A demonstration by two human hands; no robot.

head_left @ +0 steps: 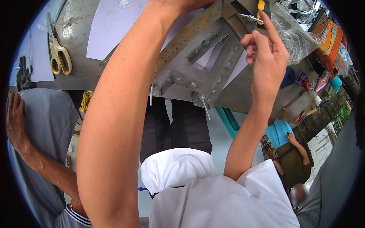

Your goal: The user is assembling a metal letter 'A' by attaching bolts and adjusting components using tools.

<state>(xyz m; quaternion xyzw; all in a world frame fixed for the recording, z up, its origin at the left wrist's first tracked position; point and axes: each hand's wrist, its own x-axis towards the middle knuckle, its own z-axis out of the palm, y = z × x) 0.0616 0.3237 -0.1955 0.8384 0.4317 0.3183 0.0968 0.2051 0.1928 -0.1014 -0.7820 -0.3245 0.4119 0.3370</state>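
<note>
My right hand is raised over the right part of a welded grey steel frame. Its index finger stretches up beside a short threaded metal rod, and the other fingers are loosely bent with nothing in them. Whether the fingertip touches the rod cannot be made out. At the top edge, my left hand reaches over the far side of the frame; its fingers are cut off by the picture. Weld spots dot the frame, and a rusty steel bar runs along its left side. Thin metal pins stick out at its near edge.
Cream-handled scissors and white sheets lie on the metal table at left. A clear plastic bag, a yellow-and-black tool and an orange packet crowd the right. People sit at left and right.
</note>
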